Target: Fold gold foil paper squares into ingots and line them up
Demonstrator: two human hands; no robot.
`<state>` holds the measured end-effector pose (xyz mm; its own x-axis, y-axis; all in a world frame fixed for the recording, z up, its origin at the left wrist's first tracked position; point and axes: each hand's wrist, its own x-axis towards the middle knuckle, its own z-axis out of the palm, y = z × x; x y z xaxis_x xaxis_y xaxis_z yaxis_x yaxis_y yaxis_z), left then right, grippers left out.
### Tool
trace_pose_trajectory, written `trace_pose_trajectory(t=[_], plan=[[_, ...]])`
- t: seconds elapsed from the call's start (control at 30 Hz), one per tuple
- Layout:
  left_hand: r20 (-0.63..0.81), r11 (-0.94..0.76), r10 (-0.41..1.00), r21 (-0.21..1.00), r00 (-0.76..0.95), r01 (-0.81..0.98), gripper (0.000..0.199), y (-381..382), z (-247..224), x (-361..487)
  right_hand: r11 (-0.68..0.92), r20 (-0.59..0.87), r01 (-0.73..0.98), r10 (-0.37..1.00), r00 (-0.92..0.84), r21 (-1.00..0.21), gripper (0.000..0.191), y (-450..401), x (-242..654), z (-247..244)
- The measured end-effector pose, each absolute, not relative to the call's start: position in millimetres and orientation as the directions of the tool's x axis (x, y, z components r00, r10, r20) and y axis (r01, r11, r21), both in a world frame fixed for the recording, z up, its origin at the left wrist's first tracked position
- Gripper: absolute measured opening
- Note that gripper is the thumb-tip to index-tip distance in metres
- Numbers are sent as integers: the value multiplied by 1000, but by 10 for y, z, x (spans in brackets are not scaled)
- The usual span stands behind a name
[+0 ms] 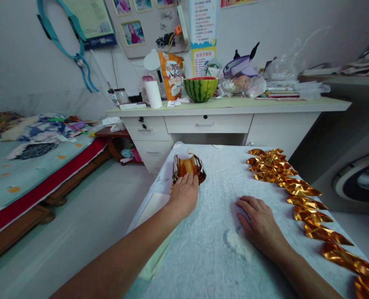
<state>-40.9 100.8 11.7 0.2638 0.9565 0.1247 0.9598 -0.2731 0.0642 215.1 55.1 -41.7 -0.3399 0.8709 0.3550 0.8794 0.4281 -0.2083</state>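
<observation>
My left hand (184, 194) reaches to a bundle of curled gold foil paper (188, 165) near the far left edge of the cloth-covered table (215, 249). Its fingers are together on the near side of the foil, and the thumb is hidden. Palm down, my right hand (259, 220) rests on the cloth, holding nothing, with its fingers loosely extended and the thumb apart. To its right, a long row of folded gold foil pieces (309, 214) with pointed ends runs along the table's right side.
A pale flat sheet (153, 209) lies along the table's left edge. Behind stands a white desk (207, 123) bearing a watermelon half (200, 89), an orange pouch (171, 77) and a white roll (153, 94). A bed (44, 162) is left; a washing machine (358, 178) is right.
</observation>
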Motion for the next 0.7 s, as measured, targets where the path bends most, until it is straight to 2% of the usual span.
trace_pose_trajectory(t=[0.17, 0.33, 0.47, 0.6, 0.7], plan=[[199, -250, 958, 231, 206, 940, 46, 1187, 130, -436, 426, 359, 884, 869, -340, -193, 28, 551, 2138, -427], [260, -117, 966, 473, -11, 873, 41, 1470, 57, -364, 440, 373, 880, 859, -352, -182, 27, 566, 2157, -459], [286, -76, 946, 652, -152, 754, 37, 1490, 82, -288, 441, 377, 879, 857, -352, -181, 27, 569, 2169, -473], [200, 33, 931, 788, -306, 615, 30, 1578, 181, -261, 439, 380, 879, 857, -348, -185, 27, 562, 2164, -463], [49, 162, 922, 852, -384, 498, 29, 1718, 246, -245, 436, 375, 881, 859, -347, -183, 28, 558, 2160, -456]])
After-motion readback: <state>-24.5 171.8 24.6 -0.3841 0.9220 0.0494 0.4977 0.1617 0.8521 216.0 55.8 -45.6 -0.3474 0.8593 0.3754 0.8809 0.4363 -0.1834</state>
